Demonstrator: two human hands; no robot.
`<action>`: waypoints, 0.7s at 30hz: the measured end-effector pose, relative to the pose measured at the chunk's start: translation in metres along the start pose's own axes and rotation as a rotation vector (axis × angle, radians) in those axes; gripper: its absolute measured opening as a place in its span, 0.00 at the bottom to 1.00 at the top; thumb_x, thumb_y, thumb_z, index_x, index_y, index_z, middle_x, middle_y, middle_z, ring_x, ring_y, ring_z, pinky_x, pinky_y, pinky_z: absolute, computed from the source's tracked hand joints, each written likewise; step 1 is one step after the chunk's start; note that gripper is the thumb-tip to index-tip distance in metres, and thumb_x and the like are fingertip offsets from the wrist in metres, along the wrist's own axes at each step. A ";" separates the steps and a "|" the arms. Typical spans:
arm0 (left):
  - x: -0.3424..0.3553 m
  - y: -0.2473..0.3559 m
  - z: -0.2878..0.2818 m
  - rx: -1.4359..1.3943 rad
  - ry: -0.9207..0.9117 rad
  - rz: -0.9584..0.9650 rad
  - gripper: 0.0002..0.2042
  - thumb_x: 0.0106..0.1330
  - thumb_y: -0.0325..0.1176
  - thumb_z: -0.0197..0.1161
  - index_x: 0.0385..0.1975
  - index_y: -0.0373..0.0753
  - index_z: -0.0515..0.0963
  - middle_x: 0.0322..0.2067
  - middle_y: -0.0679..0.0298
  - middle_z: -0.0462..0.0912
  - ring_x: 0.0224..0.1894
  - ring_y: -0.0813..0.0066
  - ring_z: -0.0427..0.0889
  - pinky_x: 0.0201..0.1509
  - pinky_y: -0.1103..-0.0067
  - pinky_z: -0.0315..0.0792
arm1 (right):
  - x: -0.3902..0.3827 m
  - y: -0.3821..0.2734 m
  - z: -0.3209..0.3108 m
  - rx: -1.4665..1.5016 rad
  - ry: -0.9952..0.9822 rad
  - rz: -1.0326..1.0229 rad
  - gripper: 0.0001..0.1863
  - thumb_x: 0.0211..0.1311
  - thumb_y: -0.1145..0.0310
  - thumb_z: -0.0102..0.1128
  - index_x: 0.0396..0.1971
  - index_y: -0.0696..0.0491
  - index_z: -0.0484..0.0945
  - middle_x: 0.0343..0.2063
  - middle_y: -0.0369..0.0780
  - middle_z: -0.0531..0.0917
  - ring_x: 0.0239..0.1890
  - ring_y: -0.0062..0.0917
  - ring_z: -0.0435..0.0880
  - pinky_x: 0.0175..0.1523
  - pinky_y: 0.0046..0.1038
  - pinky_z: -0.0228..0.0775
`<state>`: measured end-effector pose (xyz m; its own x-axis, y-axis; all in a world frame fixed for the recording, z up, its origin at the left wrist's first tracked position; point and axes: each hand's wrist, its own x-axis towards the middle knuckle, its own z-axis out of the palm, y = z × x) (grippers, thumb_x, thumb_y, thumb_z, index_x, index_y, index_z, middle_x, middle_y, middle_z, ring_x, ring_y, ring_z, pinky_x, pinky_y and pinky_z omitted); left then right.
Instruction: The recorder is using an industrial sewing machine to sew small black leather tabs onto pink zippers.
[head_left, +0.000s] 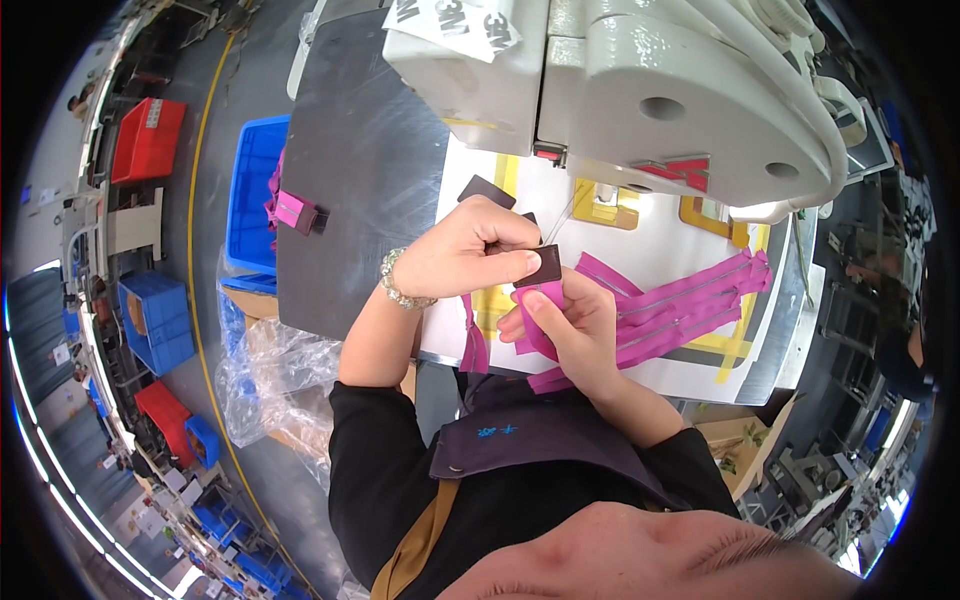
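My left hand (470, 250) pinches a dark brown tab (540, 266) between thumb and fingers, close under the sewing machine (610, 80). My right hand (575, 325) is closed on a magenta zipper strip (541, 298), whose end meets the tab. Whether the two are joined cannot be made out. Thin threads run from near the tab up toward the machine. Another dark flat piece (486, 190) lies just beyond my left hand. Several magenta zippers (690, 300) are spread to the right of my right hand, and one magenta strip (474, 340) hangs over the table's front edge.
Yellow metal clamp plates (606, 208) sit beneath the machine head. A blue bin (258, 200) with magenta pieces stands left of the dark tabletop (355, 170). Clear plastic wrapping (265, 380) covers a carton at lower left; an open carton (745, 440) is at right.
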<state>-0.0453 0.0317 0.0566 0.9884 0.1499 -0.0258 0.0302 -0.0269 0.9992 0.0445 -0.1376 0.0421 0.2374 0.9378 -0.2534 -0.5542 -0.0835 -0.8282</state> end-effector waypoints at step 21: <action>-0.001 0.001 0.001 -0.086 0.019 -0.051 0.16 0.62 0.29 0.56 0.15 0.35 0.59 0.15 0.71 0.55 0.20 0.84 0.51 0.22 0.81 0.51 | 0.001 0.002 -0.002 -0.049 0.004 -0.057 0.07 0.67 0.75 0.47 0.37 0.64 0.72 0.24 0.46 0.83 0.25 0.26 0.84 0.33 0.25 0.79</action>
<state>-0.0464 0.0310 0.0574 0.9828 0.1674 -0.0773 0.0671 0.0658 0.9956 0.0449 -0.1380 0.0388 0.2708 0.9401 -0.2071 -0.4998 -0.0466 -0.8649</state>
